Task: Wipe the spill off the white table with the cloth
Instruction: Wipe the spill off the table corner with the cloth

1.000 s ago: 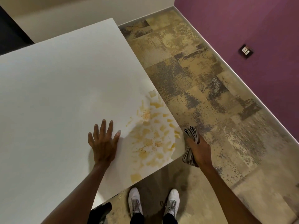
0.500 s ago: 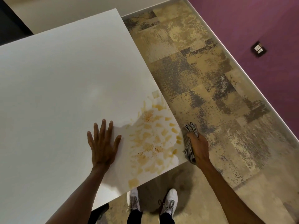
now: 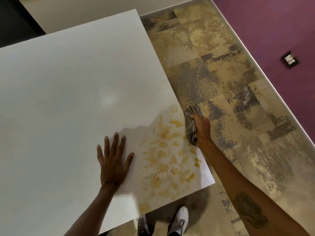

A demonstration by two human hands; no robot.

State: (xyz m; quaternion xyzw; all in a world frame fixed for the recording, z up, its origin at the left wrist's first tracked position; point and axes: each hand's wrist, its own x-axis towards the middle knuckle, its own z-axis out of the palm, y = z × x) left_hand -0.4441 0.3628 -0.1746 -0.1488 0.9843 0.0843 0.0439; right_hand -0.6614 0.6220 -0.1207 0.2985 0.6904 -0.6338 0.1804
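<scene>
Head view: the right hand is fisted around the bunched grey cloth, positioned at the right edge of the white table. The yellow spill lies immediately to that hand's left and toward the near corner, its long axis running along the edge. The left hand is spread flat, pressed on the table just beside the spill. Judgement: the right hand is placed to sweep inward; the edge drop-off to the floor is a hazard.
</scene>
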